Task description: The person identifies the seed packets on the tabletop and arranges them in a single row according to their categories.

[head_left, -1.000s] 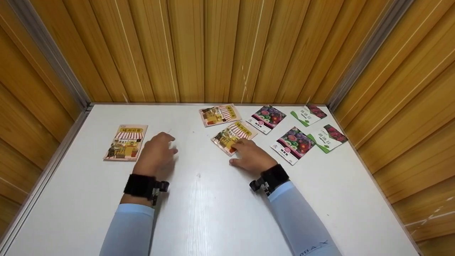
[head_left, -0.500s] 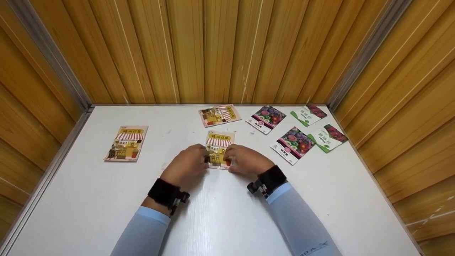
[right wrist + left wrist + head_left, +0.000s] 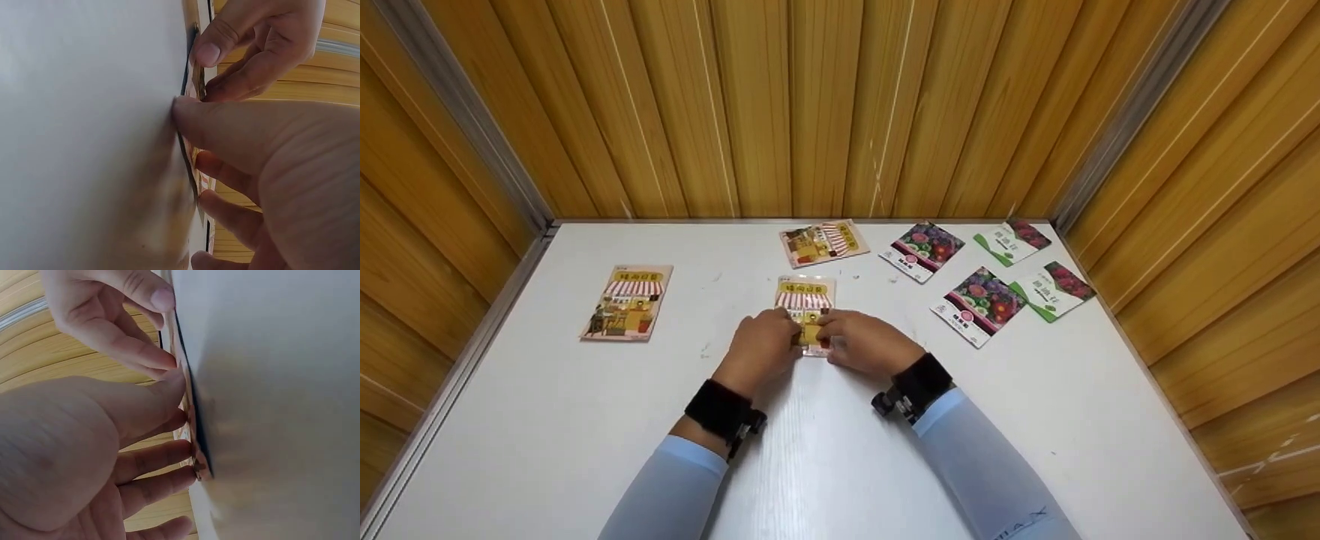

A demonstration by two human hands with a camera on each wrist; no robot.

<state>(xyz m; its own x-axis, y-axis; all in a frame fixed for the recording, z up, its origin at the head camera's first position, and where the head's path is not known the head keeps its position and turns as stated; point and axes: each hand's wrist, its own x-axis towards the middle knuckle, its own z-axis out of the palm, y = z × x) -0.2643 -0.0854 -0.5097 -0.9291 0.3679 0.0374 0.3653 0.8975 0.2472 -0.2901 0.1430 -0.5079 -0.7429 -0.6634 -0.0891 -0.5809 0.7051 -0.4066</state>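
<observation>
A pink and yellow seed packet (image 3: 806, 294), printed with a striped awning, lies at the middle of the white table between both hands. My left hand (image 3: 761, 346) holds its left edge, thumb near the lower corner and fingertips on the printed face. From the other side, my right hand (image 3: 874, 343) pinches the right edge. Seen edge-on in the left wrist view, the packet (image 3: 188, 391) shows a thin dark line of shadow beneath it. The right wrist view has my right thumb (image 3: 194, 115) at the edge and the fingers over the top. Fingers cover the packet's lower part.
A matching awning packet (image 3: 626, 304) lies at the left, another (image 3: 823, 243) at the back. Two purple-flower packets (image 3: 979, 304) and two green-and-white packets (image 3: 1054, 291) lie at the right. Wood-patterned walls (image 3: 825, 105) border the white table (image 3: 547, 420).
My right hand has drawn the awning packet away from the others, toward the middle, and it has turned upright. My left hand has come across from the left to its other edge.
</observation>
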